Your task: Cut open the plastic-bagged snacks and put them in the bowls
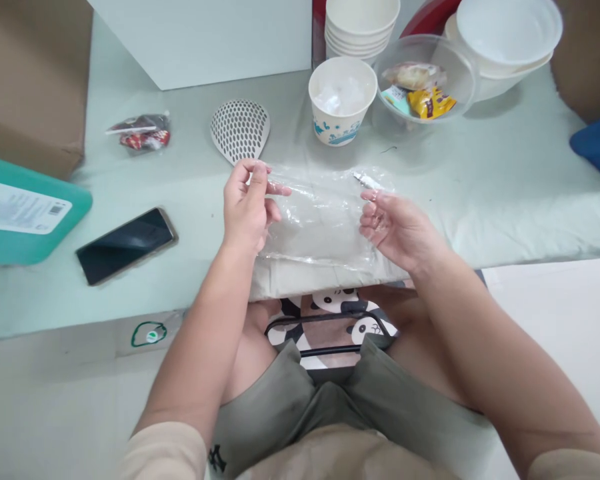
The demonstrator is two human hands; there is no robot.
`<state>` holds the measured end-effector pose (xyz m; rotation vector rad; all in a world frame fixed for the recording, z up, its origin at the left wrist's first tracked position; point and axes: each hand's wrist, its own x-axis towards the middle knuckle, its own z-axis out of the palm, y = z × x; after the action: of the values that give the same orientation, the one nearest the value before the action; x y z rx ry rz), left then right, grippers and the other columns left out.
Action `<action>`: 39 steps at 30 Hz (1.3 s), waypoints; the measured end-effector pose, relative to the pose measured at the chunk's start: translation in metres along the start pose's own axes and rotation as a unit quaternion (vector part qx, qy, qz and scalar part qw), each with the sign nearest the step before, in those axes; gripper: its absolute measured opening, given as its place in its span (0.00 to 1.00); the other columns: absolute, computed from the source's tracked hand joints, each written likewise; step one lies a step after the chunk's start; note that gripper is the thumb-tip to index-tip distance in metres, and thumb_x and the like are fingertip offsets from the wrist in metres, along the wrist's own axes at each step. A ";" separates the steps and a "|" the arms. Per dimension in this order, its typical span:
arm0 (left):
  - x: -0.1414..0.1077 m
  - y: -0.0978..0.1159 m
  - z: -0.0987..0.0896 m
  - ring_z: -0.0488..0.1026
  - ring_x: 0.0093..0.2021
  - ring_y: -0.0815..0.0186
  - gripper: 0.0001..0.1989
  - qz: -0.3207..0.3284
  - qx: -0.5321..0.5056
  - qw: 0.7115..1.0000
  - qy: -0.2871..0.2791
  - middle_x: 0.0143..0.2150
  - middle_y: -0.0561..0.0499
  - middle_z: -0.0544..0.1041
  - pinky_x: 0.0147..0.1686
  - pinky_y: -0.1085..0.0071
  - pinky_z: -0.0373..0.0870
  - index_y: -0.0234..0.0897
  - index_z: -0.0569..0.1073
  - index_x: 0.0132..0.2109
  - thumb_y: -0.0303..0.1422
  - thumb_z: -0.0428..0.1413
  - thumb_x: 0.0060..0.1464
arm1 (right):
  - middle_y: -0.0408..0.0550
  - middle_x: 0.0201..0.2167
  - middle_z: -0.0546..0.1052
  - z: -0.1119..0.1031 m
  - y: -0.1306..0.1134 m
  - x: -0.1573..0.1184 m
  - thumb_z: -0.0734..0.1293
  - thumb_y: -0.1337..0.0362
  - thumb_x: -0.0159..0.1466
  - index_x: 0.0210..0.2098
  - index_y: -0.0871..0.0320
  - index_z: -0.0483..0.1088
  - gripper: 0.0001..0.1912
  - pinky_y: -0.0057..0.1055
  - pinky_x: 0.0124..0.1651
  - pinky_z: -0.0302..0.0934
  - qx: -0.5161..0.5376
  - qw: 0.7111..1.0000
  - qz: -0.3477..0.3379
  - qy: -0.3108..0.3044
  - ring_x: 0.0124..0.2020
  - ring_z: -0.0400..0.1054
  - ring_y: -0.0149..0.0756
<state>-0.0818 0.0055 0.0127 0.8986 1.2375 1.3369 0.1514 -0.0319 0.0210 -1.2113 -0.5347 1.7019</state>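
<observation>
A clear plastic bag [320, 223] is stretched between my two hands above the front edge of the covered table. My left hand [250, 203] pinches its upper left corner between thumb and fingers. At the upper right, my right hand [393, 223] grips the bag with curled fingers. A small silvery piece [367, 180] shows just beyond my right fingertips; whether it is part of the bag I cannot tell. Right behind my left hand lies a white perforated scoop-shaped piece [241, 130], its narrow end partly hidden by my fingers.
A paper cup [341, 130] holding crumpled clear plastic stands behind the bag, beside a clear bowl [425, 53] of wrapped snacks. Stacked cups [363, 20] and white bowls [510, 33] are farther back. On the left are a phone [127, 245], small packets [143, 131] and a green container [25, 210].
</observation>
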 end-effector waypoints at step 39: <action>0.008 0.005 -0.027 0.80 0.29 0.67 0.18 -0.027 0.019 0.992 -0.125 0.30 0.47 0.83 0.29 0.73 0.77 0.40 0.81 0.28 0.49 0.62 0.53 | 0.46 0.29 0.78 -0.025 -0.003 0.002 0.70 0.55 0.64 0.28 0.52 0.79 0.11 0.35 0.36 0.64 -0.248 0.935 -0.251 0.039 0.32 0.71 0.35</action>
<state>-0.1106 0.0091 0.0116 1.0185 1.0874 1.1227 0.1746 -0.0332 0.0123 -1.3343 -1.1664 1.1058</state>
